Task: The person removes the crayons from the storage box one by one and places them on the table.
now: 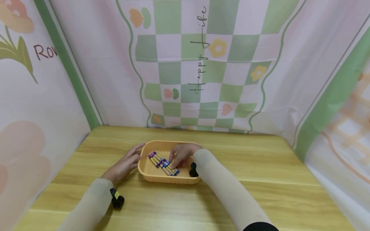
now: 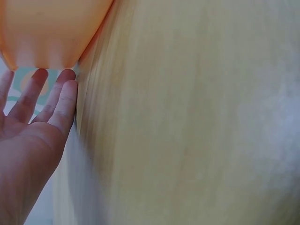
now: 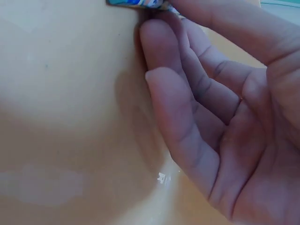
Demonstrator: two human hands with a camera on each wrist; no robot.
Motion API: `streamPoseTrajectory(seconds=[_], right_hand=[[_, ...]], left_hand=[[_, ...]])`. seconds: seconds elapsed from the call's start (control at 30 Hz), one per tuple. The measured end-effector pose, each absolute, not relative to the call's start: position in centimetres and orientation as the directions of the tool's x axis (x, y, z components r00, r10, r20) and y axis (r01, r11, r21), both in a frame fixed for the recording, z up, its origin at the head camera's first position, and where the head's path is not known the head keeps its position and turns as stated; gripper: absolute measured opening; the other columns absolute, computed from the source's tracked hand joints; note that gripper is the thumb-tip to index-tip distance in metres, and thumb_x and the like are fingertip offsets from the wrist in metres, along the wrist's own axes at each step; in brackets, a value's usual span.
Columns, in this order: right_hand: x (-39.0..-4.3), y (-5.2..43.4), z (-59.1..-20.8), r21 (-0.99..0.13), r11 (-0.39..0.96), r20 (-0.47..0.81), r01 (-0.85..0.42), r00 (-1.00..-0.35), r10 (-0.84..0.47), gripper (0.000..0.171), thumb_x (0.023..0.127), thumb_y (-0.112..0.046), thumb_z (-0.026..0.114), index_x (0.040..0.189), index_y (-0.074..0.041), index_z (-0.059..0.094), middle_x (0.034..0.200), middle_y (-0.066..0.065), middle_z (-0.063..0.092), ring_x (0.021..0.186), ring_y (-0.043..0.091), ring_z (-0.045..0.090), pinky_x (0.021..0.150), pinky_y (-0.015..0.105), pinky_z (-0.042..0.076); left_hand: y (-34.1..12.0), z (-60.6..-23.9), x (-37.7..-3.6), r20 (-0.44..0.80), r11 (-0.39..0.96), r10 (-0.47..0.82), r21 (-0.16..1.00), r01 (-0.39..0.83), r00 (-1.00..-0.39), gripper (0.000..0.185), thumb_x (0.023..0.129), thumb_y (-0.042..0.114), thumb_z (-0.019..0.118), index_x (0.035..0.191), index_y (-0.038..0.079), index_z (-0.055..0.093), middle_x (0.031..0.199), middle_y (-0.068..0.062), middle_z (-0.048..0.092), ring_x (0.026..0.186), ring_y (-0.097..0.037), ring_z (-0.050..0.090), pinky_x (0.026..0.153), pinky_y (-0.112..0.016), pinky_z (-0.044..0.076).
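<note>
Left hand point(image 1: 125, 164) flat and relaxed against the outer left wall of the tray point(image 1: 162, 177), fingers straight, apparently steadying it on the bench point(image 1: 260, 179). Right hand point(image 1: 182, 154) down inside the tray, fingertips point(image 3: 159, 47) resting on the crayons point(image 1: 163, 163) heaped on its floor; cannot tell whether any crayon is actually pinched. Patterned cloth point(image 1: 202, 64) behind.
</note>
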State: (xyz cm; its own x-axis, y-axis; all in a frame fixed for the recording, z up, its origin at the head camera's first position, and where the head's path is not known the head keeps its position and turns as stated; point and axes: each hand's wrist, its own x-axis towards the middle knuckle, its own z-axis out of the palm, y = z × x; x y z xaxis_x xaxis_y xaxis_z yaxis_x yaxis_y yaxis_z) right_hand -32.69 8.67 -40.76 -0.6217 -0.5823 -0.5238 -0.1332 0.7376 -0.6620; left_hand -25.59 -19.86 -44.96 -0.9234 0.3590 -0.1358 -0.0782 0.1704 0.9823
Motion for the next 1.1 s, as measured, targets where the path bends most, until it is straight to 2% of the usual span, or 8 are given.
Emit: streamPoseTrajectory(seconds=[0.3, 0.47, 0.63, 0.8, 1.1], right_hand=[[-32.7, 8.9, -40.2, -0.663, 0.74, -0.544, -0.115, -0.605, -0.582, 0.018, 0.085, -0.009, 0.077, 0.101, -0.009, 0.068, 0.082, 0.002, 0.066, 0.068, 0.012, 0.059, 0.061, 0.025, 0.053], [-32.8, 9.0, -39.3, -0.638, 0.762, -0.563, -0.112, -0.606, -0.561, 0.019, 0.084, -0.006, 0.076, 0.101, -0.008, 0.067, 0.086, 0.004, 0.068, 0.074, 0.014, 0.063, 0.071, 0.03, 0.057], [-33.1, 9.6, -37.9, -0.633, 0.758, -0.521, -0.156, -0.638, -0.567, 0.022, 0.085, -0.007, 0.075, 0.105, -0.008, 0.067, 0.093, 0.006, 0.069, 0.08, 0.017, 0.065, 0.08, 0.037, 0.06], [-33.8, 10.9, -35.9, -0.584, 0.778, -0.491, -0.233, -0.662, -0.566, 0.027, 0.086, -0.011, 0.073, 0.112, -0.009, 0.067, 0.101, 0.005, 0.069, 0.09, 0.019, 0.068, 0.08, 0.033, 0.059], [-34.4, 15.6, -33.3, -0.587, 0.77, -0.437, -0.251, -0.702, -0.562, 0.038, 0.089, -0.012, 0.067, 0.124, -0.001, 0.061, 0.11, 0.009, 0.066, 0.098, 0.022, 0.064, 0.086, 0.034, 0.058]], left_hand=[[-19.8, -44.8, -25.4, -0.118, 0.169, 0.362, 0.984, -0.06, -0.924, 0.06, 0.106, 0.022, 0.041, 0.161, 0.024, 0.017, 0.156, -0.023, 0.028, 0.137, -0.041, 0.042, 0.114, -0.049, 0.035], [-19.6, -44.8, -25.4, -0.125, 0.158, 0.359, 0.985, -0.071, -0.925, 0.06, 0.106, 0.021, 0.04, 0.161, 0.024, 0.017, 0.157, -0.023, 0.026, 0.138, -0.041, 0.04, 0.115, -0.05, 0.034], [-19.6, -44.9, -25.4, -0.115, 0.148, 0.36, 0.987, -0.065, -0.926, 0.061, 0.105, 0.021, 0.041, 0.161, 0.023, 0.016, 0.159, -0.023, 0.024, 0.139, -0.041, 0.038, 0.115, -0.05, 0.033], [-19.6, -45.2, -25.6, -0.111, 0.145, 0.357, 0.987, -0.063, -0.928, 0.061, 0.105, 0.021, 0.042, 0.161, 0.023, 0.017, 0.159, -0.023, 0.024, 0.139, -0.04, 0.039, 0.115, -0.049, 0.034], [-19.6, -44.9, -25.3, -0.115, 0.158, 0.361, 0.986, -0.061, -0.926, 0.063, 0.104, 0.02, 0.043, 0.161, 0.024, 0.017, 0.159, -0.024, 0.024, 0.139, -0.041, 0.039, 0.115, -0.05, 0.033]])
